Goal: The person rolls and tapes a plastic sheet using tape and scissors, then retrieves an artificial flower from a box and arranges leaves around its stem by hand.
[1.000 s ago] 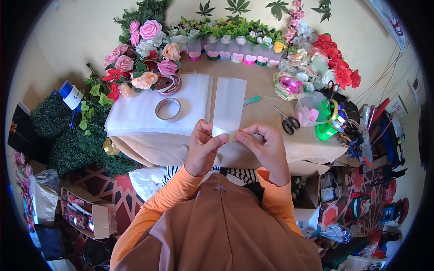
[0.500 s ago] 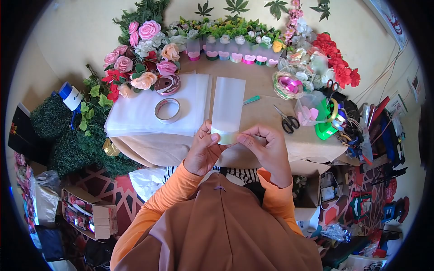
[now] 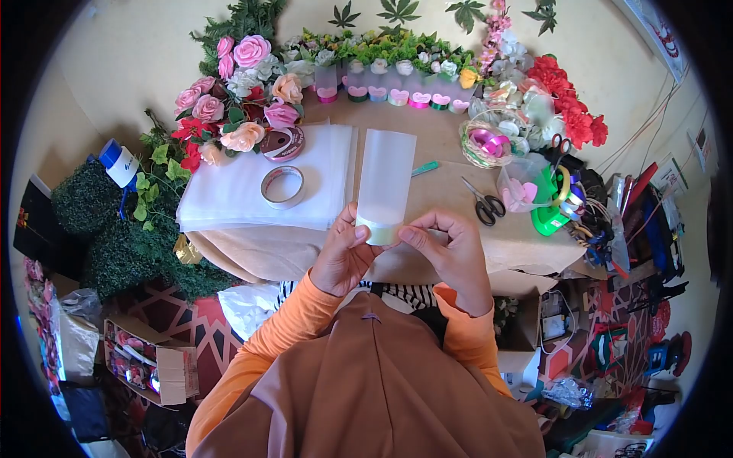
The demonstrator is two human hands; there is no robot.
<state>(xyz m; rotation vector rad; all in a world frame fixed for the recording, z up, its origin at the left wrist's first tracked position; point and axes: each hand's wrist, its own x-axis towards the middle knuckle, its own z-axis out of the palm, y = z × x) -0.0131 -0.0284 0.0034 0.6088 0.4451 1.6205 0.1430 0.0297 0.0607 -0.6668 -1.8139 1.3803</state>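
A frosted translucent sleeve [image 3: 388, 175] stands up from my two hands, with a pale yellow-green band [image 3: 379, 233] round its lower end. My left hand [image 3: 345, 248] grips the band's left side, thumb in front and fingers behind. At the lower right corner my right hand [image 3: 450, 252] pinches the band between thumb and fingers. To the left lie white translucent sheets [image 3: 221, 183] with a tape roll [image 3: 282, 188] on top. A green cutter [image 3: 425, 168] lies just right of the sleeve, and black-handled scissors [image 3: 487, 208] are farther right.
Along the back stand several sleeves with pink hearts [image 3: 378, 95] and greenery. Artificial roses [image 3: 252, 51] crowd the back left. On the right are a wicker basket [image 3: 485, 143] with pink ribbon and a green tape dispenser [image 3: 547, 220]. Boxes [image 3: 177, 372] stand on the floor.
The sleeve has tilted very slightly to the right at its top. Both hands keep the same grip on the band.
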